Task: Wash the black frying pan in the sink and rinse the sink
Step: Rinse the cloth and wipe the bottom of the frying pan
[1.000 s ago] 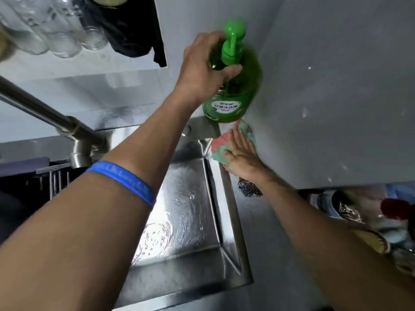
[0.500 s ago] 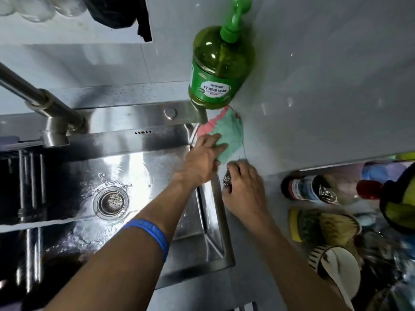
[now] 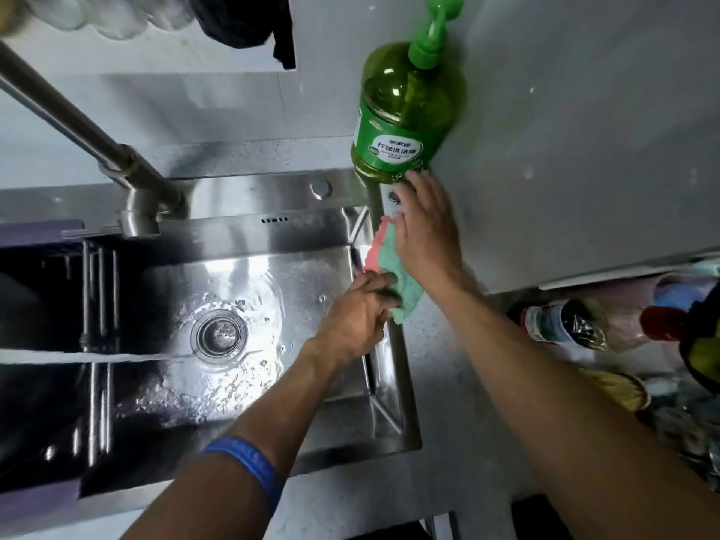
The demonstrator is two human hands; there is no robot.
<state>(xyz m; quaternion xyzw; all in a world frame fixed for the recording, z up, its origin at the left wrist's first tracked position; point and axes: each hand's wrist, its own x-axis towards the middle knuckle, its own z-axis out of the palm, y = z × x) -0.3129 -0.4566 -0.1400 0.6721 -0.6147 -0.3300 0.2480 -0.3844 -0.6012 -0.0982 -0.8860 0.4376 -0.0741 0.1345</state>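
The steel sink (image 3: 272, 235) is wet, with its drain (image 3: 218, 337) in the middle. A dark mass (image 3: 35, 305) fills the sink's left part under a wire rack; I cannot tell whether it is the black frying pan. A green and pink cloth (image 3: 383, 259) lies on the sink's right rim. My left hand (image 3: 356, 311) curls its fingers round the cloth's near end, where something dark shows at the fingertips. My right hand (image 3: 424, 228) lies flat on the cloth's far part, its fingers reaching the base of the green soap bottle (image 3: 405, 111).
The faucet (image 3: 85, 126) slants over the sink's left side. Bottles (image 3: 565, 321) and other kitchen items crowd the counter at the right, under a grey wall panel. Glasses and a black cloth hang above the sink at the back.
My right hand moved from the cloth's near end up over the cloth toward the bottle. My left hand slid nearer along the rim to the cloth's near end. The view shifted slightly.
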